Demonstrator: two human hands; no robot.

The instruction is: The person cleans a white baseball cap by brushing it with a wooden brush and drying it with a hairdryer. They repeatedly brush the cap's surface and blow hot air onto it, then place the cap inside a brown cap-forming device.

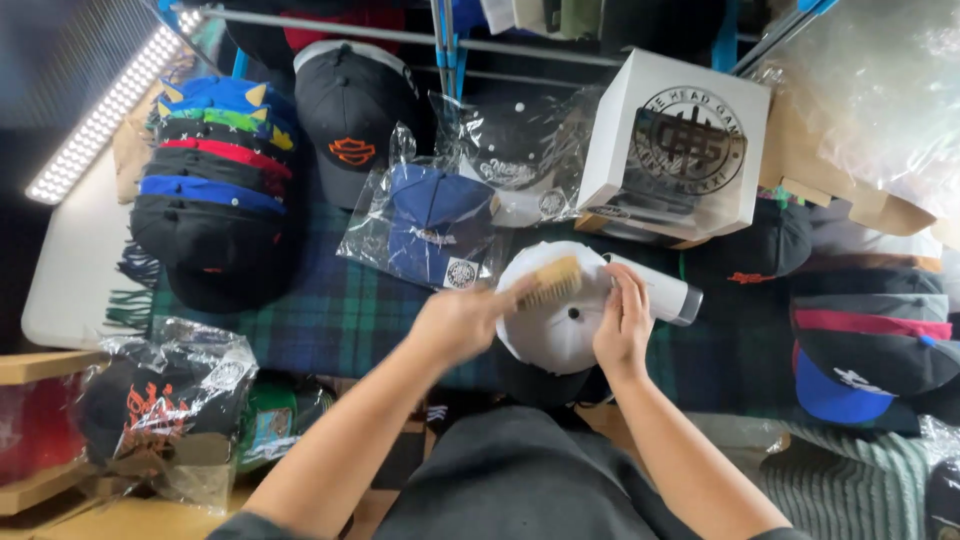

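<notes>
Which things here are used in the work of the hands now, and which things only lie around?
In use:
left hand
wooden brush
white cap
right hand

Lying about:
stack of caps
bagged blue cap
white box
white spray bottle
</notes>
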